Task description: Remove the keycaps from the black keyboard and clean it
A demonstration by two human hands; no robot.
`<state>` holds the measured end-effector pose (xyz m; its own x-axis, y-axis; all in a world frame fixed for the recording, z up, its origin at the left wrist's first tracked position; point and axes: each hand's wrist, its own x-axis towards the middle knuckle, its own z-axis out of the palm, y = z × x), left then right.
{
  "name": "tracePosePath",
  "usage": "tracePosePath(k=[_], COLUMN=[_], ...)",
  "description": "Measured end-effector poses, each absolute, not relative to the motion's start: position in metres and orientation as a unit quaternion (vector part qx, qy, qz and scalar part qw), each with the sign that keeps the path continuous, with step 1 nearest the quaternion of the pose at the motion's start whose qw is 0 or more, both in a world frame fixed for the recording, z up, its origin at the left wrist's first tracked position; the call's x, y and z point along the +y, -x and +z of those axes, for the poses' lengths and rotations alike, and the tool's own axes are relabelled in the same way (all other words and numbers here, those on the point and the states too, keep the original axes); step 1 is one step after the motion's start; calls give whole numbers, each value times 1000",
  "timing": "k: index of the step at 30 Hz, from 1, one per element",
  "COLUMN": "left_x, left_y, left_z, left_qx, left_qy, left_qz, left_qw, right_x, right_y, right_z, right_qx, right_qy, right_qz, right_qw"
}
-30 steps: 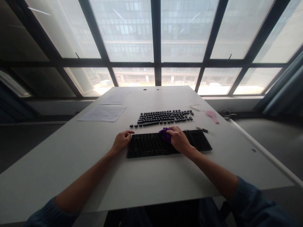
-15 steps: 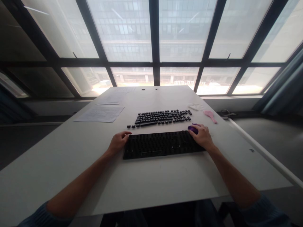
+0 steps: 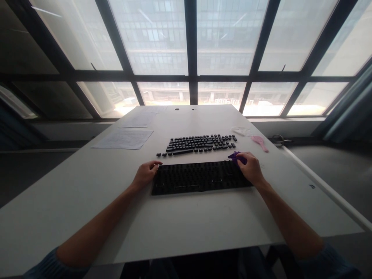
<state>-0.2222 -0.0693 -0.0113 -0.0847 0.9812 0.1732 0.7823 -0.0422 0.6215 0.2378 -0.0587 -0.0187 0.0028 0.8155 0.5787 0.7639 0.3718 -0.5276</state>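
Note:
A black keyboard base (image 3: 200, 177) without its keycaps lies on the table in front of me. My left hand (image 3: 146, 171) is closed on its upper left corner, thumb and fingers at the edge. Over its upper right corner, my right hand (image 3: 250, 166) pinches a lump of purple cleaning putty (image 3: 236, 156), whose left end now juts out in a point. The palm side of that hand hides the right end of the base. Behind the base, loose black keycaps (image 3: 200, 143) are laid out in rows in keyboard order.
A pink brush (image 3: 259, 142) and a crumpled clear plastic bag (image 3: 240, 131) lie at the right. Sheets of paper (image 3: 123, 139) rest on the left of the white table (image 3: 174, 228). A cable (image 3: 279, 138) sits beyond the right edge, and tall windows stand behind.
My right hand has shifted slightly right, and the purple putty has gone from a rounded lump to a pointed shape. My left hand stays at the keyboard's corner.

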Motion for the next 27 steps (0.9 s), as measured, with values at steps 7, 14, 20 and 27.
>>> tracePosePath(k=[7, 14, 20, 27], left_x=[-70, -68, -69, -67], left_y=[223, 228, 230, 230], left_z=[-13, -19, -21, -24], left_qx=[655, 651, 655, 657], left_qy=[-661, -670, -665, -678], left_qz=[316, 309, 306, 287], left_qw=[184, 177, 186, 163], right_x=[-64, -61, -59, -53], right_y=[-225, -227, -226, -247], right_z=[-23, -22, -30, -29], right_qx=[-751, -725, -740, -713], right_qy=[558, 544, 561, 609], right_qz=[31, 21, 20, -7], right_qw=[351, 422, 371, 346])
